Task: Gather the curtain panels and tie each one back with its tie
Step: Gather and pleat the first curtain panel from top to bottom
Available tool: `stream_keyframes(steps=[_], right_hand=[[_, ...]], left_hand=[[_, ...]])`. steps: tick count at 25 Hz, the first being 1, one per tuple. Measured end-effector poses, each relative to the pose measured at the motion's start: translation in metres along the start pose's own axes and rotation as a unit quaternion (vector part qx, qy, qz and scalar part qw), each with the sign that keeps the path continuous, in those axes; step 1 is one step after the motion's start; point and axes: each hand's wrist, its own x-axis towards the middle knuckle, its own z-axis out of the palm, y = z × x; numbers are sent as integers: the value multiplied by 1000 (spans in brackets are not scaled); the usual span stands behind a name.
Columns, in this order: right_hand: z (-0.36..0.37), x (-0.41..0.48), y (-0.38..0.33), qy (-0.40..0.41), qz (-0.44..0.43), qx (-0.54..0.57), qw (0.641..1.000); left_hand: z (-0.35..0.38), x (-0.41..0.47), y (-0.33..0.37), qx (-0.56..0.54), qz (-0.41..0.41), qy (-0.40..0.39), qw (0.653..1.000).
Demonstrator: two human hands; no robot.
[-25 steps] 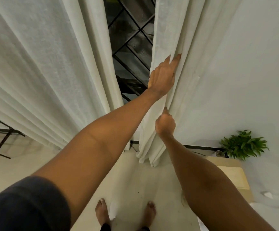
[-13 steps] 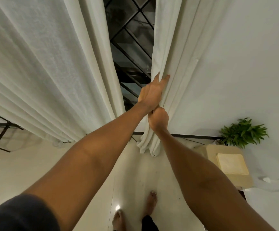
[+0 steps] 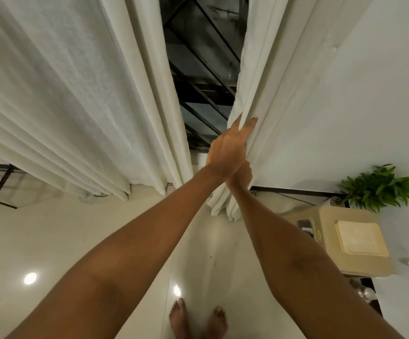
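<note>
Step in hand, as judged: bunching the right curtain panel (image 3: 275,77) into one bundle; no tie is in view.

- Left hand (image 3: 226,149): fingers (image 3: 253,121) long and nearly straight, with a fold of the panel's inner edge caught between them.
- Right hand (image 3: 242,176): just below, touching the left wrist and partly hidden by it. It looks curled into the same folds, though the fingertips are not visible.
- The panel hangs from above, passes through both hands and ends on the floor (image 3: 100,241) just past them. The left curtain panel (image 3: 71,94) hangs loose, well apart across the dark window grille (image 3: 198,77).

To do it well: sweep every pleat toward the wall side, let the lower hand take the whole bundle, and keep the folds stacked, not twisted. One hand must then be free to find the tie.
</note>
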Motion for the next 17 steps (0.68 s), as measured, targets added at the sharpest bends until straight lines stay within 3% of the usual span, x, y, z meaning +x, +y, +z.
stream_keyframes(steps=[4,7,10,12,14,17], right_hand=[[50,-31,34,-20,39,110,993],[58,-23,47,3,14,77,997],[59,3,55,29,-36,37,998],[72,18,61,53,-63,30,996],[91,31,64,77,-84,27,993],[118,50,58,107,-101,15,989]], left_hand=[[8,-7,-10,8,12,-4,1000],[27,-49,-20,-62,4,-24,998],[69,-112,-35,-168,-135,-4,977],[110,-129,-55,-184,-254,-66,947],[152,-123,-82,-205,-292,-175,918],[218,-109,-120,-224,-298,-203,906]])
